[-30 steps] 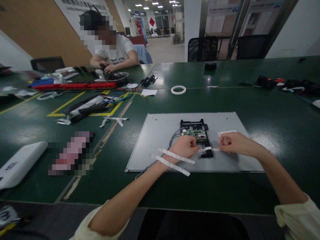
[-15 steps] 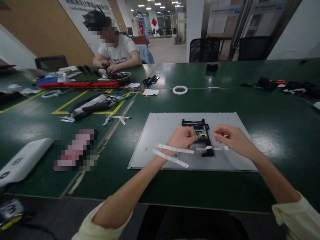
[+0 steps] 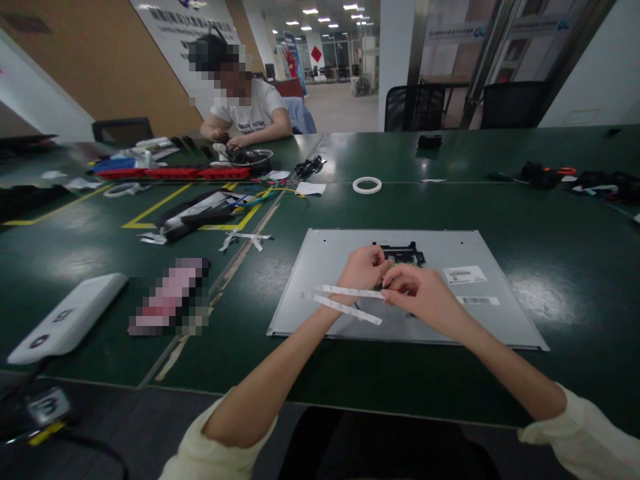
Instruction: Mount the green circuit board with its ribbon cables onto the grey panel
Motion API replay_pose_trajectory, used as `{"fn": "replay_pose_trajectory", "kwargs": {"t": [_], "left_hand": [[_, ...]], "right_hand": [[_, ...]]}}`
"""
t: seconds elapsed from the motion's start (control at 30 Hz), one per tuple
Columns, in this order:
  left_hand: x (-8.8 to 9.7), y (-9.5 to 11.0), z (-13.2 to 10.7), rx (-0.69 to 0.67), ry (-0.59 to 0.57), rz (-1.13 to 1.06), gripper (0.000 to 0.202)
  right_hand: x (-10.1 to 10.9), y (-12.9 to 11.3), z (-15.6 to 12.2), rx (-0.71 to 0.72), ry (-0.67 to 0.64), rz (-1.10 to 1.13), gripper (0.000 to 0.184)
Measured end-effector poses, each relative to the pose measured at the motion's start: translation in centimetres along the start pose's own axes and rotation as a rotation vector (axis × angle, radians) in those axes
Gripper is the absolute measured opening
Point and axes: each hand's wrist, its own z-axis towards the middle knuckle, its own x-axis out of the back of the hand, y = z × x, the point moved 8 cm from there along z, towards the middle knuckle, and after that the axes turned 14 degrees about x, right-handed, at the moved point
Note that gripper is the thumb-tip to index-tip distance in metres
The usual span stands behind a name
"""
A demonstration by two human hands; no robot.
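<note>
Two white printed tape strips point(image 3: 350, 311) lie across my left wrist, their ends sticking out past it. My right hand point(image 3: 425, 295) is closed, thumb and fingertips pinching the right end of the upper tape strip. Beside it, my left hand point(image 3: 364, 270) has its fingers curled together at a black plastic bracket point(image 3: 406, 255); what these fingers hold, if anything, is hidden. A small part of a green circuit board shows behind my fingers. The bracket rests on a flat grey metal panel point(image 3: 300, 293), and its lower part is covered by my hands.
White labels point(image 3: 464, 275) are on the panel's right side. A tape roll point(image 3: 367, 185) lies beyond it. To the left are a pink-screened phone point(image 3: 169, 297), a white device point(image 3: 67, 320) and tape scraps point(image 3: 247, 240). Across the table point(image 3: 450, 207), another person point(image 3: 250, 113) handles dark cables.
My right hand has moved left, from beside the bracket to the tape strip at my left wrist, and has pinched its end. The panel's labels are uncovered. The view has shifted slightly.
</note>
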Motion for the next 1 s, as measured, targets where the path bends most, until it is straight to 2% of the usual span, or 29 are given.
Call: {"fn": "replay_pose_trajectory", "kwargs": {"t": [0.1,0.17,0.23,0.33,0.4,0.53,0.7,0.87,1.0], "left_hand": [[0.4,-0.7,0.6,0.012,0.021,-0.004,0.02],[0.9,-1.1,1.0,0.019,0.034,-0.039,0.022],[1.6,-1.5,1.4,0.024,0.04,-0.113,0.024],[2.5,-1.7,1.8,0.015,0.068,-0.251,0.019],[2.9,-1.2,1.9,-0.033,0.106,-0.306,0.013],[2.6,1.2,1.7,-0.204,0.124,-0.236,0.018],[1.3,3.4,1.9,-0.3,0.068,-0.109,0.029],[0.6,3.6,2.7,-0.334,0.091,-0.033,0.034],[-1.1,3.1,3.2,-0.338,0.001,0.056,0.038]], "right_hand": [[1.2,-0.2,-0.2,-0.022,0.043,0.138,0.014],[3.3,-0.5,-0.5,-0.018,0.16,0.174,0.018],[6.1,-0.2,-0.9,-0.016,0.338,0.176,0.022],[9.7,1.7,-2.0,-0.057,0.565,0.146,0.027],[10.8,3.9,-2.6,-0.127,0.623,0.129,0.031],[10.5,7.2,-3.3,-0.215,0.623,0.149,0.037],[9.7,7.7,-2.6,-0.183,0.605,0.092,0.041],[9.3,8.6,-2.2,-0.184,0.619,0.118,0.041],[8.8,9.6,-2.4,-0.234,0.62,0.163,0.036]]}}
